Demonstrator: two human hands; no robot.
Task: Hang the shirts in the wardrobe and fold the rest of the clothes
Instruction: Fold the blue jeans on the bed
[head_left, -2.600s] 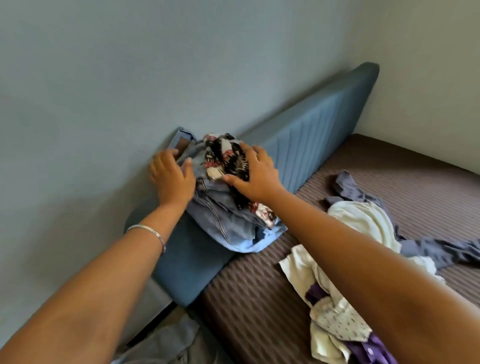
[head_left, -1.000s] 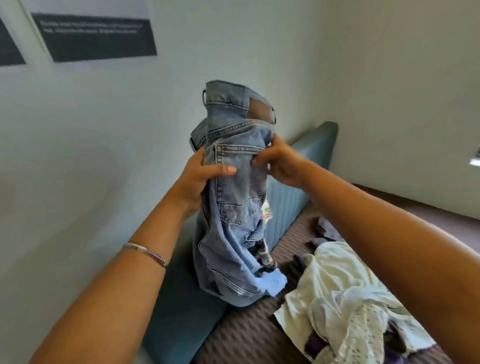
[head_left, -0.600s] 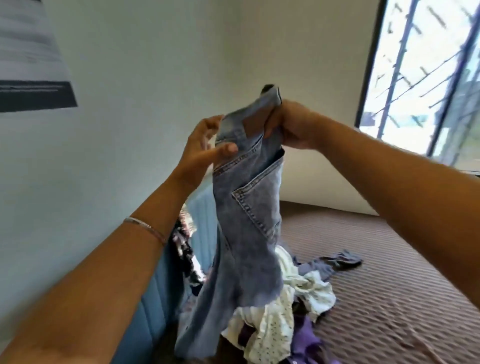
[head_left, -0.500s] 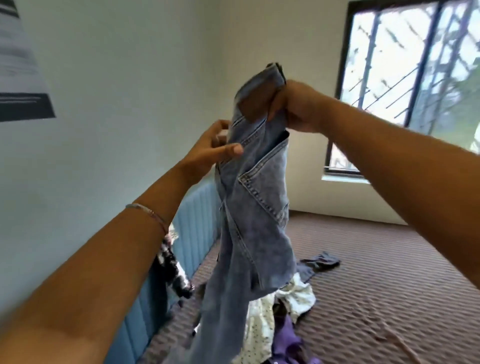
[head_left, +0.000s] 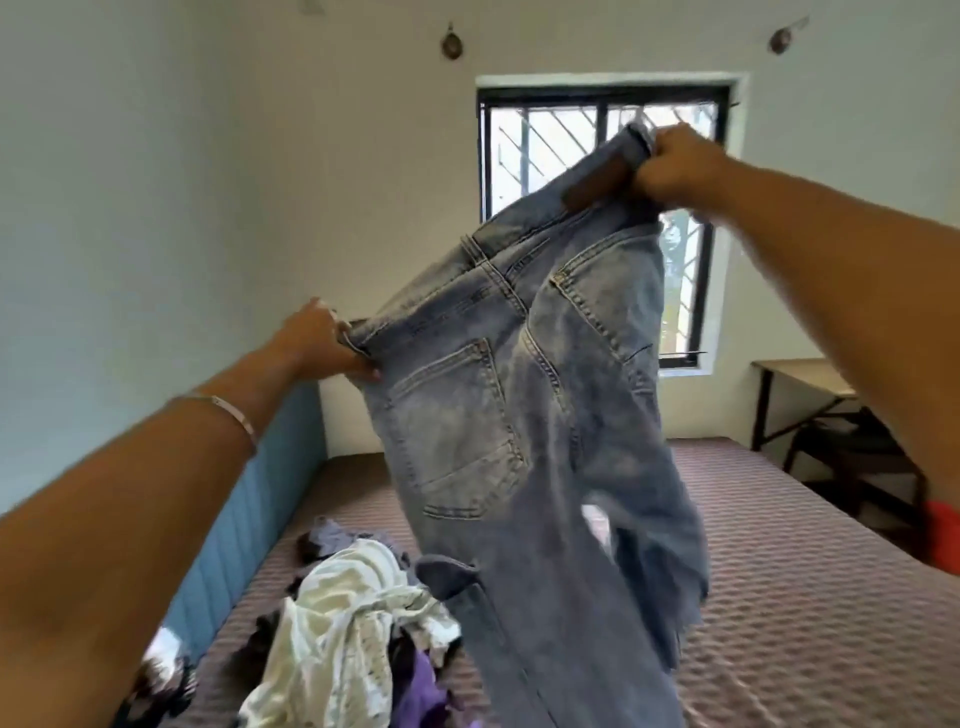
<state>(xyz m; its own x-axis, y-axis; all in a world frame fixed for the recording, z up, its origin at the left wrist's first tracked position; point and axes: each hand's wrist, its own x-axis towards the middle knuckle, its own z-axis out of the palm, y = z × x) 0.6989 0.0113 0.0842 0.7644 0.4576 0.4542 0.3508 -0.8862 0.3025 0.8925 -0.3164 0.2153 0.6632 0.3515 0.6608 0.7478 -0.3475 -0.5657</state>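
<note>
Fingers of both hands (head_left: 322, 347) (head_left: 670, 167) apparently pinch the jeans (head_left: 524, 415) waistband.

Inventory by count. Hands: two, the left hand (head_left: 324, 345) and the right hand (head_left: 675, 166). Jeans (head_left: 519, 415): one pair, with two back pockets showing. Bracelet (head_left: 228, 410): one, on the left wrist. Bed (head_left: 805, 597): one, with one blue headboard (head_left: 244, 519). Loose clothes on the bed: one heap (head_left: 358, 623); at least a cream piece, a purple piece and a grey piece are distinguishable, but the exact number of garments cannot be told. Window (head_left: 602, 228): one. Small wall fittings above it: two (head_left: 451, 45) (head_left: 781, 37). Tabletop (head_left: 805, 382): one, far right. Chair (head_left: 857, 467): one, beside it.
</note>
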